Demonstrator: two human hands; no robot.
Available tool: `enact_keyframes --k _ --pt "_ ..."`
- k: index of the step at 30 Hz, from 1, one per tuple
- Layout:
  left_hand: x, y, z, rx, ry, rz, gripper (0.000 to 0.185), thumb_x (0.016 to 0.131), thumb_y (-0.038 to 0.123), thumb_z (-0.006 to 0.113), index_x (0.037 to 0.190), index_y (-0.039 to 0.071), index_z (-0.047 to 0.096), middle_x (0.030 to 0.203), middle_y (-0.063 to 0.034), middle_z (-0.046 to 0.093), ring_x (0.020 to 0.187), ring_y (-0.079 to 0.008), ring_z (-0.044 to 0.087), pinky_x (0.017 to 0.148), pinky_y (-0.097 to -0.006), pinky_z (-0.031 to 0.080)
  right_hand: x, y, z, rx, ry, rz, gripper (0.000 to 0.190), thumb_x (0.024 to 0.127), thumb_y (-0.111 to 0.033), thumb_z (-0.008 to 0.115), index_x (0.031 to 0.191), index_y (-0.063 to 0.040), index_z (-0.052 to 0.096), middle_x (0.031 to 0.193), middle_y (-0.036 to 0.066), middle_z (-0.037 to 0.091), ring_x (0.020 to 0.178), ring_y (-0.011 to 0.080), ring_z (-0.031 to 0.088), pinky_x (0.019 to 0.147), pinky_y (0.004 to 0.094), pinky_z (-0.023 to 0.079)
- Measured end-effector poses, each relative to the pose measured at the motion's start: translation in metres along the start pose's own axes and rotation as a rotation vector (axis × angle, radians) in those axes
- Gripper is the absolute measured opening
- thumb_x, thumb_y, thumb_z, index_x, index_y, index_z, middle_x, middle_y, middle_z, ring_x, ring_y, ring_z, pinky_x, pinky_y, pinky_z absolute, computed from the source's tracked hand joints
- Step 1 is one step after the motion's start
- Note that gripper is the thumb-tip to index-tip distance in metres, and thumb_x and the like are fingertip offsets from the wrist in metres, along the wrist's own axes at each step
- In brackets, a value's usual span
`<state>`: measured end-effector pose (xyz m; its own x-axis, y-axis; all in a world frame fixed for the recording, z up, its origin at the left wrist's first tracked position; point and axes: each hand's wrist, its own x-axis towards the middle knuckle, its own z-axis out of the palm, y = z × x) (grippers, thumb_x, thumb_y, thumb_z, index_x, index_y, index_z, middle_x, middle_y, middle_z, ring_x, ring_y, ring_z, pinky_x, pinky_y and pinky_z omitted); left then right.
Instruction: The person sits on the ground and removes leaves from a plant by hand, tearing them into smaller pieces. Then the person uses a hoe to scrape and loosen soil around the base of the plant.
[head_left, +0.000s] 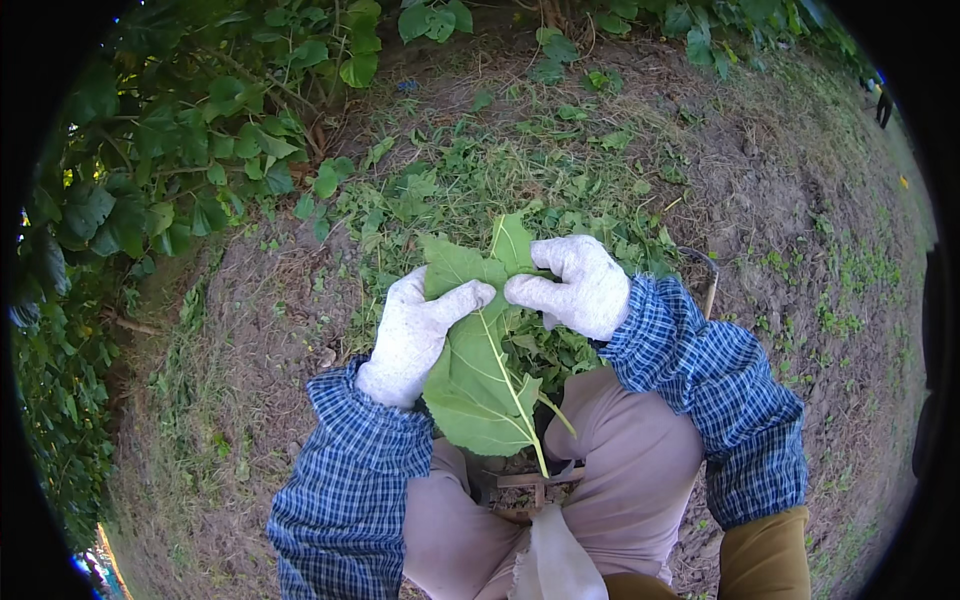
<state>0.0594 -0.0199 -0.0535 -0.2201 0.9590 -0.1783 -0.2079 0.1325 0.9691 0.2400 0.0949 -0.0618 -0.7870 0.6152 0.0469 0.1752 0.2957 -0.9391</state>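
Both hands wear pale knitted gloves below blue checked sleeve covers. My left hand (427, 330) pinches a large green leaf (480, 397) between thumb and fingers; its pale midrib and stalk point down toward my lap. Close beside it, my right hand (574, 286) grips a smaller green leaf (512, 241) at the large leaf's upper edge. A second green stem (556, 415) slants down behind the large leaf. The fingers of both hands are partly hidden behind the leaves. Beneath them lies a heap of cut leaves and grass (450, 187).
Leafy bushes (187, 150) stand at the left and top. A curved metal blade with a wooden handle (711, 289), probably a sickle, lies beyond my right sleeve. Wooden bars (525, 480) show between my knees. A person (884, 109) stands far off at the upper right.
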Motion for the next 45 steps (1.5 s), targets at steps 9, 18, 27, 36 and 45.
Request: enact_keyframes --k 9,18,27,36,45 --pt "0.0 0.003 -0.001 0.063 -0.027 -0.026 0.026 0.092 0.008 0.071 0.115 -0.004 0.065 0.1 -0.0084 0.072 0.082 -0.0126 0.067 0.073 -0.028 0.056 0.006 0.012 -0.004 -0.356 0.053 -0.375 0.022 0.089 -0.019 0.072 0.101 0.0 0.07 0.07 0.011 0.064 0.056 0.0197 0.065 0.053 0.0337 0.052" --pt "0.003 0.003 -0.011 0.207 -0.01 -0.013 0.027 0.094 0.01 0.069 0.117 -0.004 0.063 0.102 -0.0106 0.072 0.082 -0.0139 0.069 0.073 -0.0295 0.058 0.012 0.034 -0.01 -0.674 0.232 -0.507 0.021 0.084 -0.02 0.075 0.092 -0.002 0.069 0.076 0.015 0.065 0.069 0.0295 0.067 0.063 0.0389 0.054" --pt "-0.002 0.004 -0.012 0.046 0.071 -0.008 0.025 0.093 0.008 0.069 0.116 -0.002 0.065 0.099 -0.0081 0.072 0.075 -0.0145 0.069 0.066 -0.0289 0.058 0.008 0.025 -0.019 -0.092 0.283 0.029 0.022 0.088 -0.018 0.072 0.101 -0.001 0.071 0.076 0.015 0.069 0.062 0.021 0.067 0.06 0.0343 0.054" --pt "-0.002 0.005 -0.014 0.019 0.14 0.023 0.025 0.092 0.008 0.071 0.114 -0.002 0.066 0.098 -0.0069 0.072 0.078 -0.0131 0.068 0.07 -0.0276 0.058 0.008 0.032 -0.024 0.028 0.313 0.175 0.034 0.094 -0.022 0.066 0.117 0.002 0.066 0.08 0.01 0.067 0.064 0.0122 0.063 0.059 0.0304 0.054" --pt "-0.001 0.004 -0.009 0.048 0.139 0.062 0.024 0.094 0.009 0.069 0.115 -0.002 0.067 0.098 -0.0067 0.072 0.079 -0.0123 0.068 0.07 -0.0267 0.057 0.011 0.034 -0.017 -0.234 0.218 0.047 0.041 0.087 -0.021 0.069 0.124 -0.005 0.064 0.103 0.014 0.072 0.088 0.0224 0.069 0.085 0.0347 0.056"
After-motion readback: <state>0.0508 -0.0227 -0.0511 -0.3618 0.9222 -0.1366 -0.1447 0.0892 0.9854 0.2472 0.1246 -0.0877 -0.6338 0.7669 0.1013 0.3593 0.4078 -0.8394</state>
